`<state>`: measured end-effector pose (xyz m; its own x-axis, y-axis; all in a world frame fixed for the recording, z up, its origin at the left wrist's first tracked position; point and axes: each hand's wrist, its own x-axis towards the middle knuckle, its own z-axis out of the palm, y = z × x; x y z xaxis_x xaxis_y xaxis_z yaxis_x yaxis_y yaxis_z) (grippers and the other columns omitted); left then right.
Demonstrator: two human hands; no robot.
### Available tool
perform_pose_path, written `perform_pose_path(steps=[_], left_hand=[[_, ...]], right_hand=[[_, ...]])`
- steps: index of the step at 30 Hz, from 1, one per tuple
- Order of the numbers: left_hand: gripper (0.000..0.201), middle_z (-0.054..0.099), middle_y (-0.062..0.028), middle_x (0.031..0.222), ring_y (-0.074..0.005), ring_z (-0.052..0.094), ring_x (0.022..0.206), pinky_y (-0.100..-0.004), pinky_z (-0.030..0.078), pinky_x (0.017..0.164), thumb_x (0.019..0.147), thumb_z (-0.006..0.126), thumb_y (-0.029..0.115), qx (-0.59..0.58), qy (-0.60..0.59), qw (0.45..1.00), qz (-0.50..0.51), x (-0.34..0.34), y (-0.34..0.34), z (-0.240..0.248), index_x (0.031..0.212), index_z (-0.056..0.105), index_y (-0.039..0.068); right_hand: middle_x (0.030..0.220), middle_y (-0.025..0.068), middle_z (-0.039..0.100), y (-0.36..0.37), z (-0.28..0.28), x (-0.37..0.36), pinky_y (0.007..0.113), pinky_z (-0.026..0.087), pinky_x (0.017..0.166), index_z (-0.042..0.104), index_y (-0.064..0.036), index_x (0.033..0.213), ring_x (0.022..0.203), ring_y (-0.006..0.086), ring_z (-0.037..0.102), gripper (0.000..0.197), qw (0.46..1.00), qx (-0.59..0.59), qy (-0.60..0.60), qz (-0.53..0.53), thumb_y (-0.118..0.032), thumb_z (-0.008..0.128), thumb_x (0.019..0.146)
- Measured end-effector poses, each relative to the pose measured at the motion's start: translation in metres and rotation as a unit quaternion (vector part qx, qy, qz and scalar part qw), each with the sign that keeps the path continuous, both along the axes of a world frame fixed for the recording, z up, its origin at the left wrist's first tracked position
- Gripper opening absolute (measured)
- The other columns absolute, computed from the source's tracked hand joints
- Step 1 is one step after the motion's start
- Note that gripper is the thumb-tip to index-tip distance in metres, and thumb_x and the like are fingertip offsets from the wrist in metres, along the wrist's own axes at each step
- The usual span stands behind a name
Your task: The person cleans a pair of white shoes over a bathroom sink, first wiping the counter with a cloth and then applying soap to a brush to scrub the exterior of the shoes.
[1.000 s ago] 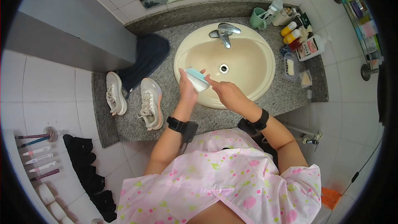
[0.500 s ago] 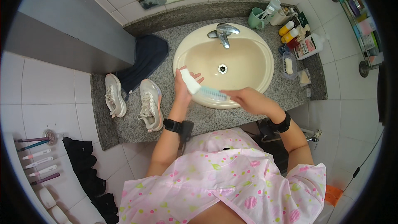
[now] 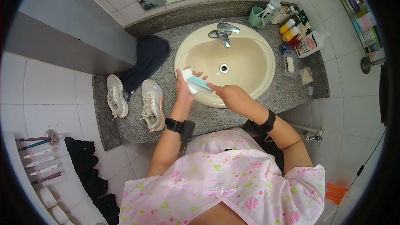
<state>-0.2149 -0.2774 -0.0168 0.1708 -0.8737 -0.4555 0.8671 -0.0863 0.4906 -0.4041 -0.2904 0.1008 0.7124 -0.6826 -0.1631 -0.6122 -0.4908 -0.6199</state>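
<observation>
Over the near left rim of the cream sink (image 3: 268,85), my left hand (image 3: 183,89) holds a white block (image 3: 187,75), which looks like a bar of soap, lying across the palm with the fingers partly spread. My right hand (image 3: 229,98) grips a light blue brush (image 3: 200,83) by its near end. The brush lies against the white block, its bristles mostly hidden underneath. Left of the hands, on the granite counter, stand two pale lace-up sneakers, one (image 3: 152,104) close to my left wrist and the other (image 3: 116,96) farther left.
A chrome faucet (image 3: 224,33) stands at the sink's back. A dark cloth (image 3: 150,56) lies behind the sneakers. To the right are a green mug (image 3: 256,17), several bottles, a white jug (image 3: 310,45) and a soap dish (image 3: 290,64). A glass shelf (image 3: 360,18) hangs at the far right.
My right hand has moved left and slightly up, bringing the brush from the lower right end of the white block onto its top. My left hand stays nearly still.
</observation>
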Motion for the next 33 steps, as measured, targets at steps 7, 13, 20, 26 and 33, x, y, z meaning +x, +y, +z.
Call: perform_pose_path(steps=[7,13,20,26,33], left_hand=[[0.067,0.051,-0.0075,0.087,-0.0242,0.056,0.074,-0.0504,0.054,0.075,0.094,0.03,0.062,-0.02,-0.027,0.999,-0.002,0.017,0.003,0.0,0.132,0.037,0.007],[0.078,0.05,-0.0038,0.084,-0.0151,0.045,0.061,-0.0297,0.039,0.053,0.091,0.027,0.069,-0.044,0.06,0.992,-0.1,0.03,0.013,-0.007,0.132,0.041,0.004],[0.061,0.046,-0.0033,0.084,-0.0123,0.042,0.061,-0.026,0.04,0.053,0.099,0.035,0.05,-0.079,0.184,0.969,-0.145,0.025,0.018,-0.026,0.134,0.037,0.0],[0.041,0.055,-0.0052,0.111,-0.0157,0.055,0.082,-0.0305,0.048,0.068,0.096,0.054,0.025,-0.043,0.043,0.986,-0.153,0.018,0.02,0.002,0.13,0.045,0.004],[0.046,0.05,-0.0101,0.128,-0.022,0.054,0.108,-0.0406,0.044,0.099,0.097,0.049,0.021,-0.061,0.144,0.983,-0.097,0.007,0.019,0.009,0.139,0.038,0.006]], right_hand=[[0.068,0.0086,0.054,-0.013,-0.02,-0.05,0.032,0.044,0.056,0.051,-0.0054,0.129,0.055,0.0211,0.052,0.035,0.984,0.051,-0.173,0.015,-0.013,0.05,0.095],[0.067,-0.0067,0.031,-0.008,0.004,-0.064,0.018,0.022,0.044,0.042,-0.0116,0.133,0.052,0.0026,0.025,0.034,0.798,0.499,-0.283,-0.182,-0.026,0.039,0.102],[0.066,-0.0066,0.029,-0.007,0.007,-0.058,0.016,0.02,0.042,0.036,-0.0116,0.137,0.051,0.0017,0.023,0.037,0.741,0.558,-0.326,-0.181,-0.028,0.036,0.103],[0.065,-0.0064,0.03,-0.003,0.002,-0.052,0.016,0.021,0.042,0.036,-0.0115,0.139,0.05,0.002,0.024,0.039,0.778,0.514,-0.299,-0.205,-0.028,0.037,0.103],[0.066,-0.0074,0.031,-0.005,-0.014,-0.035,0.018,0.026,0.045,0.037,-0.0106,0.141,0.052,0.0024,0.026,0.041,0.823,0.441,-0.276,-0.227,-0.024,0.038,0.102]])
